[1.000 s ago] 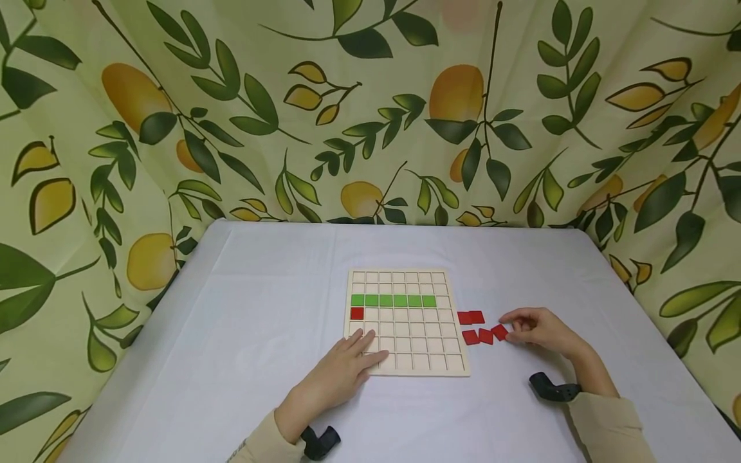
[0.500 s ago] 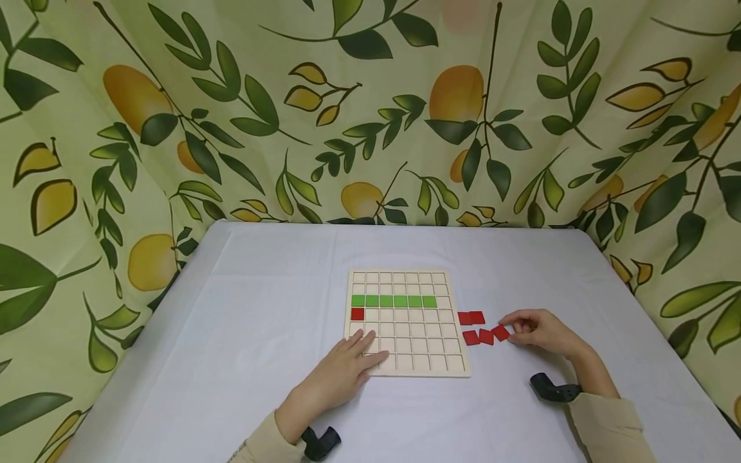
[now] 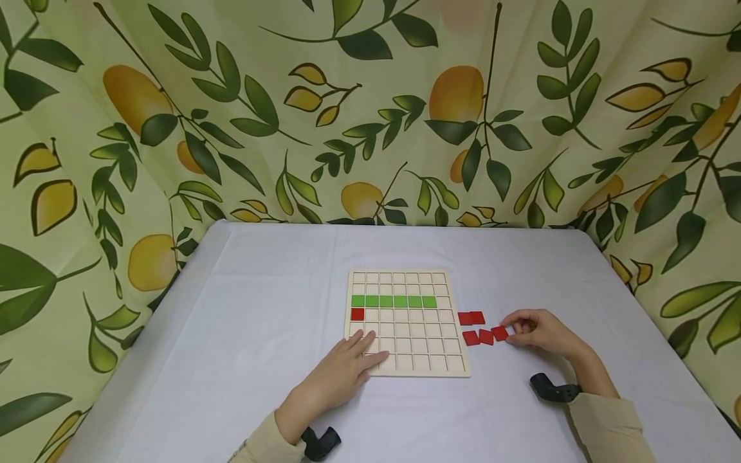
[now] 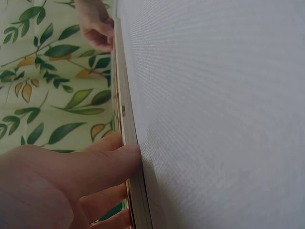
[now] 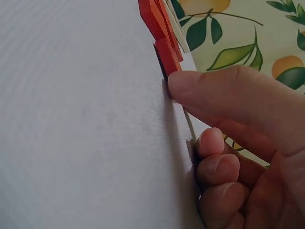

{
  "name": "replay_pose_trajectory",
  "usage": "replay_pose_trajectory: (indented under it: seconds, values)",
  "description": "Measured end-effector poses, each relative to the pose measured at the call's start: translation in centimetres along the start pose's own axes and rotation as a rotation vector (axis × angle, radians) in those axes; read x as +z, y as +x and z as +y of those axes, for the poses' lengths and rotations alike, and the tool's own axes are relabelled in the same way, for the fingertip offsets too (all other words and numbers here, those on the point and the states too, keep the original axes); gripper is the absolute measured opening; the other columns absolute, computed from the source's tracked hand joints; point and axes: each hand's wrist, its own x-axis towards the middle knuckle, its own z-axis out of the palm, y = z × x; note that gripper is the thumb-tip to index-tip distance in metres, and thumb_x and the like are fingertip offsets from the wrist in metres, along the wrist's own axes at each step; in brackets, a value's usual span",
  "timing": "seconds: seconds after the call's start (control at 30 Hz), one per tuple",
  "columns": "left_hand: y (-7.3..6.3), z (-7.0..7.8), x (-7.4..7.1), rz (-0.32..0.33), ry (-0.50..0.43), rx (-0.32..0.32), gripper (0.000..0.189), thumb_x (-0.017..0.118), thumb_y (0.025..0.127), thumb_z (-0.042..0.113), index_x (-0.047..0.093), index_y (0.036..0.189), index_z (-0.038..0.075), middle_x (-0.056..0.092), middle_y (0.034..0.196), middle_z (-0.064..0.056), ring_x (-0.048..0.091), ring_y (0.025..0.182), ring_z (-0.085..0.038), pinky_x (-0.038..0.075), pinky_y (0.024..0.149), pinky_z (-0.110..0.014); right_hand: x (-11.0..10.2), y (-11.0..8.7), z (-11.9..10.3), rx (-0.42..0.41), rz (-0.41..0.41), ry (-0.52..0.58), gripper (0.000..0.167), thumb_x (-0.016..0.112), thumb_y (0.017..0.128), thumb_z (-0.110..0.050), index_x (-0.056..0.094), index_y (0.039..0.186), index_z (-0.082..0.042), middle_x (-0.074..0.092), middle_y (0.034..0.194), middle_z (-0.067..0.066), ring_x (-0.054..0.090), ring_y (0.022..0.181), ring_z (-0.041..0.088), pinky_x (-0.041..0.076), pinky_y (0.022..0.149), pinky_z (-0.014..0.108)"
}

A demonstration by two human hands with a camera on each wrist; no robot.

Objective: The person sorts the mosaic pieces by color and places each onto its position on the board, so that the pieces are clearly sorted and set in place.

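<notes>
A pale wooden grid board (image 3: 417,347) lies flat on the table. Green square tiles (image 3: 393,301) form a row across it, with one red tile (image 3: 357,314) under the row's left end. My left hand (image 3: 341,370) rests on the board's lower left corner, fingers spread; in the left wrist view its thumb (image 4: 114,164) lies against the board's side edge. Right of the board, thumb and index finger of my right hand (image 3: 541,331) pinch the rightmost loose red tile (image 3: 499,333) at its edge. In the right wrist view the thumb (image 5: 190,85) covers that tile's near end.
More loose red tiles (image 3: 471,337) lie between the board and my right hand, two of them side by side in a row (image 3: 471,318) farther back. White cloth (image 3: 278,289) covers the table. A leaf-and-fruit patterned curtain (image 3: 382,141) stands behind and at both sides.
The red tile at my right fingertips has turned slightly and shifted a little left. My left hand and the board have stayed put.
</notes>
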Motion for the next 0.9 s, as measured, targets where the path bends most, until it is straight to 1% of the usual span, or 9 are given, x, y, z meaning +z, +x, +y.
replay_pose_trajectory:
  seconds: [0.2, 0.4, 0.53, 0.7, 0.9]
  values:
    - [0.02, -0.06, 0.07, 0.005, 0.007, 0.004, 0.043, 0.055, 0.097, 0.018, 0.052, 0.139, 0.027, 0.040, 0.154, -0.013, 0.036, 0.145, -0.035, 0.037, 0.114, -0.053, -0.08, 0.04, 0.16, 0.038, 0.007, -0.011, 0.028, 0.076, 0.079, -0.010, 0.067, 0.102, 0.004, 0.046, 0.071, -0.005, 0.043, 0.064, 0.003, 0.038, 0.053, 0.019]
    - [-0.02, -0.07, 0.16, 0.008, 0.007, 0.004, 0.044, 0.055, 0.096, 0.018, 0.052, 0.139, 0.027, 0.040, 0.154, -0.013, 0.036, 0.144, -0.035, 0.038, 0.113, -0.053, 0.00, 0.03, 0.19, 0.049, 0.027, -0.013, 0.030, 0.075, 0.080, -0.012, 0.067, 0.104, 0.005, 0.047, 0.071, -0.003, 0.044, 0.064, 0.004, 0.039, 0.054, 0.018]
    - [-0.07, -0.03, 0.07, 0.004, -0.003, 0.000, 0.044, 0.056, 0.096, 0.017, 0.052, 0.139, 0.026, 0.040, 0.154, -0.013, 0.036, 0.145, -0.035, 0.038, 0.113, -0.053, -0.05, 0.05, 0.21, 0.043, 0.046, -0.005, 0.030, 0.074, 0.082, -0.012, 0.066, 0.105, 0.005, 0.048, 0.072, -0.004, 0.045, 0.064, 0.005, 0.042, 0.053, 0.018]
    - [-0.07, -0.03, 0.03, 0.007, 0.013, 0.005, 0.044, 0.056, 0.096, 0.017, 0.052, 0.139, 0.026, 0.041, 0.154, -0.013, 0.037, 0.144, -0.034, 0.038, 0.113, -0.053, -0.07, 0.05, 0.28, 0.034, 0.067, -0.003, 0.031, 0.073, 0.083, -0.012, 0.065, 0.107, 0.005, 0.049, 0.073, -0.005, 0.047, 0.062, 0.007, 0.046, 0.052, 0.019]
    - [-0.02, 0.00, 0.01, 0.004, 0.012, 0.004, 0.044, 0.056, 0.096, 0.017, 0.052, 0.139, 0.027, 0.041, 0.154, -0.012, 0.037, 0.144, -0.034, 0.038, 0.114, -0.052, 0.07, 0.18, -0.23, 0.035, 0.089, 0.016, 0.032, 0.072, 0.084, -0.013, 0.064, 0.109, 0.005, 0.050, 0.075, -0.005, 0.048, 0.063, 0.007, 0.047, 0.053, 0.019]
